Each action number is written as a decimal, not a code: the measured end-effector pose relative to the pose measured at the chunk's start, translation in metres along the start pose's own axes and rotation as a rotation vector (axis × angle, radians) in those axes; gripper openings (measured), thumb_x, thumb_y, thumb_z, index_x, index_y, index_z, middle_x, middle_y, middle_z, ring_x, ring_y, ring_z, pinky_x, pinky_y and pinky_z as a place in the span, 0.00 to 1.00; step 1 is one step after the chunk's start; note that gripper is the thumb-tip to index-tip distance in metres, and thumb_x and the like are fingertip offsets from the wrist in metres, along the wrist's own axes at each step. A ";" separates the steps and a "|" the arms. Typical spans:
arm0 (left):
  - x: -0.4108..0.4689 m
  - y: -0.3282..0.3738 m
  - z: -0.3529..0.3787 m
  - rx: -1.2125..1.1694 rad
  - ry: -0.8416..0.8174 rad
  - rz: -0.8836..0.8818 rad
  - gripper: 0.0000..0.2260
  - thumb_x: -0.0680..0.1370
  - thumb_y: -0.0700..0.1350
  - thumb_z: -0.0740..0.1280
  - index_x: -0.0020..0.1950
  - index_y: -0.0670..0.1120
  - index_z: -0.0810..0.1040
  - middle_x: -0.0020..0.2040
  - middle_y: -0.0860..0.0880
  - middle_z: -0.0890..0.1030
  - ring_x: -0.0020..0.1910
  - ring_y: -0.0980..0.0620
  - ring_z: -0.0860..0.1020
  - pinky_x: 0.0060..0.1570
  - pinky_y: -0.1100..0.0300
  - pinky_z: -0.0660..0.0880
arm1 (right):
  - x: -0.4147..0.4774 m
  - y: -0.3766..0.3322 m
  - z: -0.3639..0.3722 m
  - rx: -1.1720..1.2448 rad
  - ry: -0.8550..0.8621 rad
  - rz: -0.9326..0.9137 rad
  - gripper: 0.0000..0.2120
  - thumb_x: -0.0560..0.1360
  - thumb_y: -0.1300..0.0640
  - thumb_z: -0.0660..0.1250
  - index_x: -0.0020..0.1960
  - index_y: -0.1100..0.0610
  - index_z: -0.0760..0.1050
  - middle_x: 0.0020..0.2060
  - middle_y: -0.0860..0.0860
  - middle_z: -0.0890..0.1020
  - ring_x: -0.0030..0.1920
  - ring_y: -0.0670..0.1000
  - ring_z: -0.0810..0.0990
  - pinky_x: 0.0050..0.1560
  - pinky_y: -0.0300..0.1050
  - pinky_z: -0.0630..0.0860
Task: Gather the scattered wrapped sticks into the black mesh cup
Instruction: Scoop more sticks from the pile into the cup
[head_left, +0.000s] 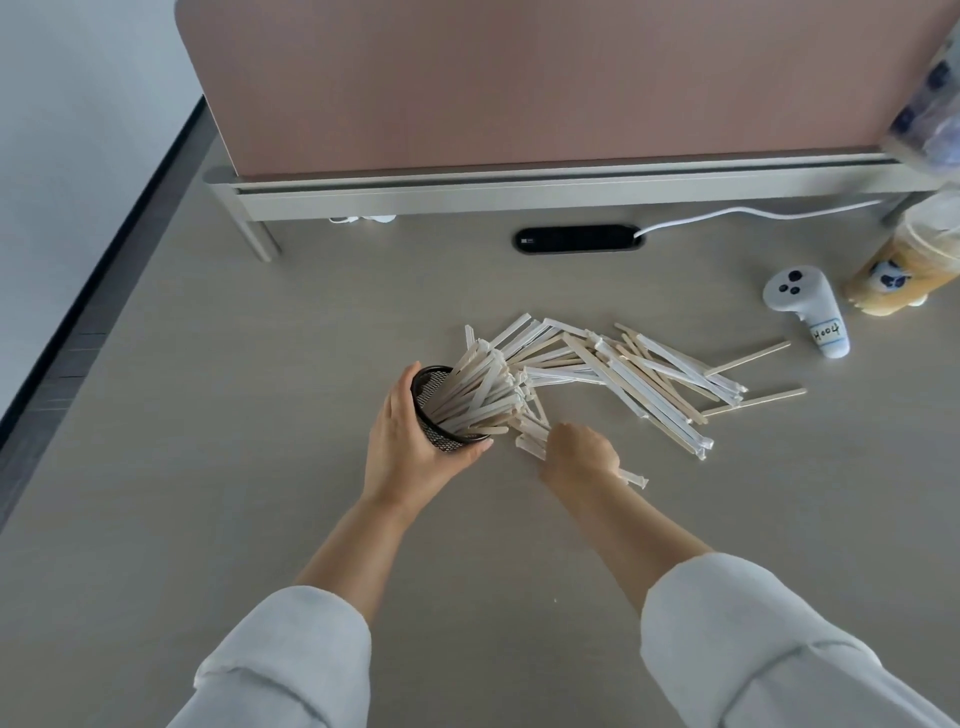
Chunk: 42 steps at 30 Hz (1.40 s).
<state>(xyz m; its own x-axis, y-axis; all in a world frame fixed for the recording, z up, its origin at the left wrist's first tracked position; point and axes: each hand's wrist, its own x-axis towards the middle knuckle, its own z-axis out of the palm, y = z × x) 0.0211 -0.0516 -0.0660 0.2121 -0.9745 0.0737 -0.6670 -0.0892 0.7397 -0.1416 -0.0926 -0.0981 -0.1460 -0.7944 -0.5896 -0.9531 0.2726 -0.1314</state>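
Observation:
A black mesh cup (435, 383) is tipped toward the right on the desk, with my left hand (410, 441) wrapped around its left side and base. A bundle of wrapped sticks (483, 387) pokes out of its mouth. More wrapped sticks (639, 376) lie fanned out on the desk to the right of the cup. Two bare wooden sticks (753, 400) rest at the pile's right edge. My right hand (582, 454) is closed over a few wrapped sticks (532, 446) just right of the cup's mouth; their ends stick out on both sides of the fist.
A white handheld controller (808, 309) with a label lies at the right. Behind it stands a plastic drink cup (904, 270). A pink divider (545, 83) on a metal rail spans the back, with a black cable port (576, 240) and white cable in front. The desk's left edge runs diagonally.

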 end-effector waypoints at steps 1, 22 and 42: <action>0.001 0.000 0.000 -0.002 0.005 -0.004 0.46 0.58 0.50 0.80 0.70 0.44 0.60 0.64 0.46 0.72 0.63 0.48 0.70 0.60 0.58 0.66 | 0.001 0.000 0.001 -0.008 0.006 -0.006 0.15 0.74 0.67 0.63 0.60 0.60 0.76 0.55 0.55 0.80 0.57 0.57 0.78 0.47 0.44 0.73; 0.004 0.009 0.010 0.003 0.048 -0.049 0.45 0.59 0.50 0.79 0.70 0.44 0.60 0.65 0.46 0.71 0.64 0.47 0.69 0.61 0.56 0.65 | 0.010 0.031 -0.013 -0.202 0.050 -0.336 0.18 0.74 0.61 0.61 0.65 0.57 0.67 0.58 0.55 0.73 0.56 0.59 0.77 0.45 0.49 0.73; 0.004 0.024 0.025 0.009 0.016 -0.008 0.45 0.59 0.50 0.79 0.70 0.43 0.60 0.65 0.46 0.72 0.64 0.47 0.70 0.62 0.54 0.66 | 0.014 0.046 -0.014 -0.054 -0.125 -0.182 0.16 0.72 0.58 0.70 0.59 0.60 0.76 0.40 0.52 0.74 0.42 0.54 0.74 0.40 0.44 0.70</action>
<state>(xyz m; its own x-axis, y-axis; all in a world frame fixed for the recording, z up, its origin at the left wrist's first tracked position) -0.0114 -0.0630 -0.0646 0.2287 -0.9703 0.0783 -0.6713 -0.0990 0.7345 -0.1906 -0.0985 -0.1015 0.0606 -0.7532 -0.6550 -0.9740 0.0989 -0.2038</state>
